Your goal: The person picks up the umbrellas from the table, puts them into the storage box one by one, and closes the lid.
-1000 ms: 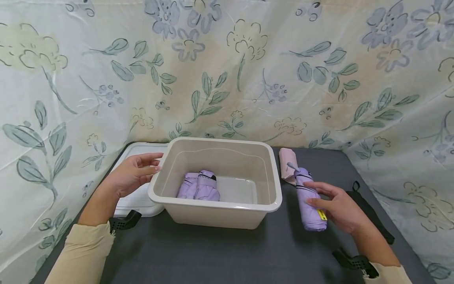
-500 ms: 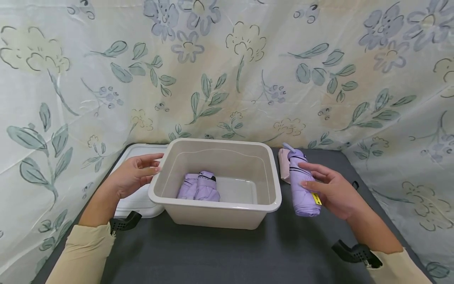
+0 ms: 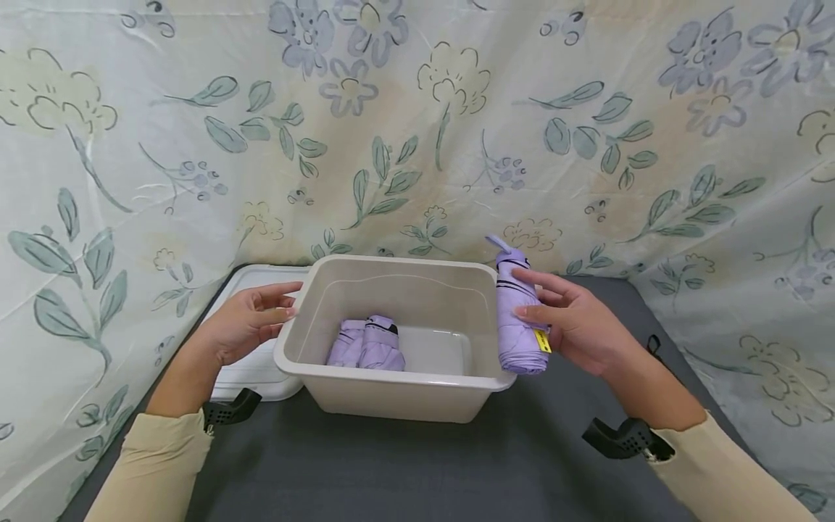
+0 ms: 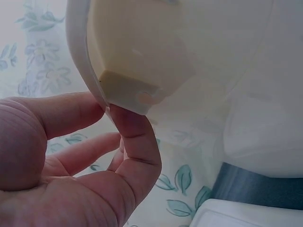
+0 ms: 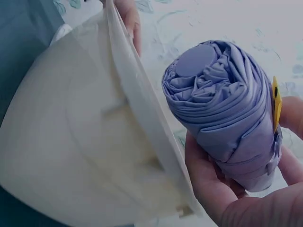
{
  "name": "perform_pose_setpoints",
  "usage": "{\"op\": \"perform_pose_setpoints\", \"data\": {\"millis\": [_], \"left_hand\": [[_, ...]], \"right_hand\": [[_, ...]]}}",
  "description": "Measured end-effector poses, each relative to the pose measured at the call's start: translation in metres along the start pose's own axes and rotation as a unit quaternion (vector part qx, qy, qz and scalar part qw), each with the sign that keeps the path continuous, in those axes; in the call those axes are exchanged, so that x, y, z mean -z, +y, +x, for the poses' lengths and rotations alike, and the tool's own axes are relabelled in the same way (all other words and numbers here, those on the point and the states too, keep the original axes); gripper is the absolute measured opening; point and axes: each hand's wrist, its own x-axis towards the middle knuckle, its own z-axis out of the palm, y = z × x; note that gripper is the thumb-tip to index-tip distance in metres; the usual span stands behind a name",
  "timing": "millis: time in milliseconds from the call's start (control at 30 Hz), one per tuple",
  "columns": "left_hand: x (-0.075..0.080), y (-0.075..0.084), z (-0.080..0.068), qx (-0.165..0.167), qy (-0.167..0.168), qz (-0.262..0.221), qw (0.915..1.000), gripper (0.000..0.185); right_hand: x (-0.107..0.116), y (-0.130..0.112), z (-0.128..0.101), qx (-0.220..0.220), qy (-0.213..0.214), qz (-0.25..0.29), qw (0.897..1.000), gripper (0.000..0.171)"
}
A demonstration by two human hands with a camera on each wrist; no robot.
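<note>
Presently:
Right hand (image 3: 580,326): grips lilac folded umbrella (image 3: 517,319), raised over bin's right rim.
Left hand (image 3: 244,319): fingers relaxed, touching beige bin (image 3: 391,395) left rim, bracing it.
Bin: holds another umbrella (image 3: 365,344).

Soft, even light is seen throughout, with faint shadows; edges are bent by the wide head lens, and close surfaces are blurred in both wrist views
</note>
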Motion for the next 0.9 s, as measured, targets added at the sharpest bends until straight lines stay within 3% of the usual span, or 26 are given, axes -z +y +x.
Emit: {"op": "perform_pose_setpoints", "data": {"millis": [467,900], "left_hand": [[0.000,-0.001,0.000,0.000,0.002,0.008,1.0000,0.069],[-0.001,0.001,0.000,0.003,0.002,0.014,0.9999,0.069]], "right_hand": [[-0.041,-0.021,0.041,-0.040,0.002,0.024,0.999,0.066],[-0.075,-0.016,0.072,-0.082,-0.012,-0.044,0.996,0.059]]}}
